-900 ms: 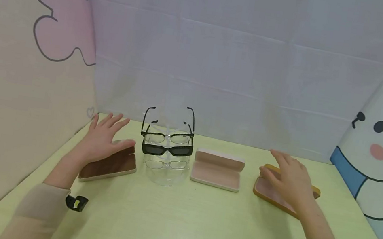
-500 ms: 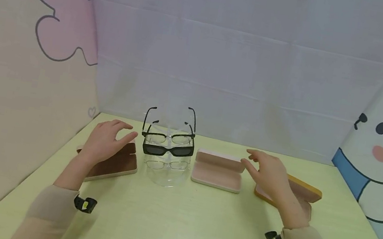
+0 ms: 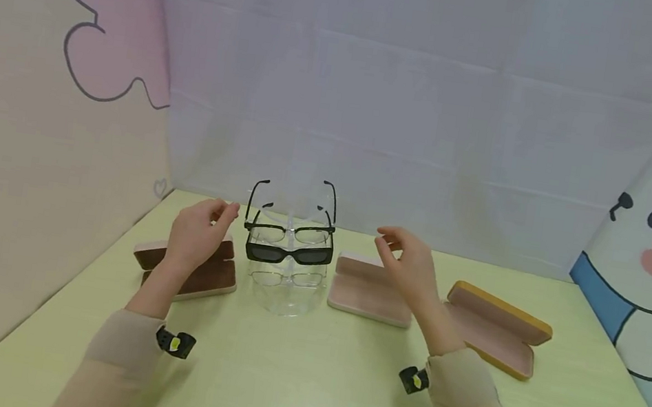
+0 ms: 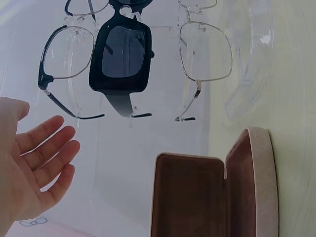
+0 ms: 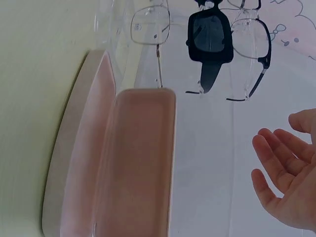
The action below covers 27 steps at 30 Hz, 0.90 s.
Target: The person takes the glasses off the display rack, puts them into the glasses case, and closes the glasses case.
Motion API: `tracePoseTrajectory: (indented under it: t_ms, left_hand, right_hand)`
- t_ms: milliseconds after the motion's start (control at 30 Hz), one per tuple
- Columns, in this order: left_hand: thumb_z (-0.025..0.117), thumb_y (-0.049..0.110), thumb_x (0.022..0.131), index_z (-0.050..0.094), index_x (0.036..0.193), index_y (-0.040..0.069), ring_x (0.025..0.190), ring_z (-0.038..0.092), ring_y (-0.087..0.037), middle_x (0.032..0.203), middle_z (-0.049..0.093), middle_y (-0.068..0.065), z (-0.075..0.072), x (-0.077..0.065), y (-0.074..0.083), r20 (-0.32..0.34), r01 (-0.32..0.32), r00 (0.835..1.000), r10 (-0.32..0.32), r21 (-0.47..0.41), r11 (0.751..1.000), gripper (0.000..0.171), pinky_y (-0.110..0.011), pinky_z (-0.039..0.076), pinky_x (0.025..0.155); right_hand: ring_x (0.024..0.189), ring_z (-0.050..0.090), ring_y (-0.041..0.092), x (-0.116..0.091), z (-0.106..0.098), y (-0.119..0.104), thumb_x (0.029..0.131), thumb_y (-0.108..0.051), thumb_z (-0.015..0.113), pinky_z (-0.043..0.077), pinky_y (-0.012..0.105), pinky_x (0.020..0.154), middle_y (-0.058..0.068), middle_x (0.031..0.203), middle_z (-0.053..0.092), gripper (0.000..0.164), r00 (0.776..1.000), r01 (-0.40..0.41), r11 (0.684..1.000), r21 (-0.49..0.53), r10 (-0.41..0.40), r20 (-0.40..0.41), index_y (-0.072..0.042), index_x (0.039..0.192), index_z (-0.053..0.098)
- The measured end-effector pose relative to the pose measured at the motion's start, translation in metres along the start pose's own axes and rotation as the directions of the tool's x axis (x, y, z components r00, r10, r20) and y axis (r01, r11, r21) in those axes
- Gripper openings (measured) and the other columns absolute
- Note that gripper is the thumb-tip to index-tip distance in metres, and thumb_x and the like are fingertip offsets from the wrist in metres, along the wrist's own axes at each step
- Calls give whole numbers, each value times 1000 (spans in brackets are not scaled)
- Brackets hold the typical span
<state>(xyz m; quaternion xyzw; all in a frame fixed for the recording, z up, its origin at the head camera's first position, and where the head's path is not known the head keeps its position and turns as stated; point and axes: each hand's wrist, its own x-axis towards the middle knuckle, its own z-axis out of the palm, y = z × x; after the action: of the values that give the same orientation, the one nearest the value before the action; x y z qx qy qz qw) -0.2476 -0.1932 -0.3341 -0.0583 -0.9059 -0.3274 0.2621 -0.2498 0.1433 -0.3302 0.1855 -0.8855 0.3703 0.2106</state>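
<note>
A clear display stand [image 3: 285, 303] holds three pairs of eyewear one above another: black half-rim glasses [image 3: 311, 229] on top, black sunglasses [image 3: 271, 256] in the middle, thin metal-rimmed glasses [image 3: 267, 279] lowest. My left hand [image 3: 197, 230] hovers left of the top glasses, fingers loosely bent and holding nothing; in the left wrist view its fingers lie near their temple. On the other side, my right hand [image 3: 411, 264] is in the air over the pale pink glasses case [image 3: 369, 298], also without anything in it. Below the left hand lies an opened brown-lined glasses case [image 3: 215, 280].
An orange-edged glasses case [image 3: 493, 328] lies opened at the right. Behind the pale green table [image 3: 289, 379] hangs a plain cloth backdrop [image 3: 388, 115], with cartoon-printed cloths at both sides.
Both hands have moved inward toward the display stand, the right one leaving the orange case and passing over to the pink one. The eyewear and the cases have stayed put.
</note>
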Motion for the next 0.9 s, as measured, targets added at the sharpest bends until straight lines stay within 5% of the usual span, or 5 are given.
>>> tracePoseTrajectory:
  t_ms: [233,400,700,900]
  left_hand:
    - [45,45,92,66,80,10,63,57,-19,74,67,-8,12,0,8,11,121,993,-121,-101,987,42,-29,40,57]
    - [44,48,91,64,79,10,64,62,-20,78,68,-11,15,-2,14,42,203,979,-199,-141,969,45,-28,42,52]
    - [45,41,93,63,76,9,60,61,-20,74,65,-11,21,-3,19,63,224,974,-216,-186,956,41,-27,44,44]
    - [46,36,94,65,81,8,62,62,-21,73,65,-11,20,-1,20,67,258,966,-250,-215,942,36,-25,40,42]
  right_hand:
    - [88,61,19,16,25,-19,92,-24,53,49,36,78,7,95,66,26,979,-190,963,189,173,104,-8,111,61]
    - [94,60,19,27,34,-32,93,-35,50,48,36,82,8,103,64,34,933,-326,916,233,273,234,-10,113,59]
    - [94,62,21,38,41,-41,92,-36,51,47,36,86,9,101,65,35,860,-477,827,297,369,353,-8,110,61]
    - [91,62,23,42,46,-46,92,-27,53,47,36,86,12,98,65,31,849,-501,800,330,381,366,-3,108,62]
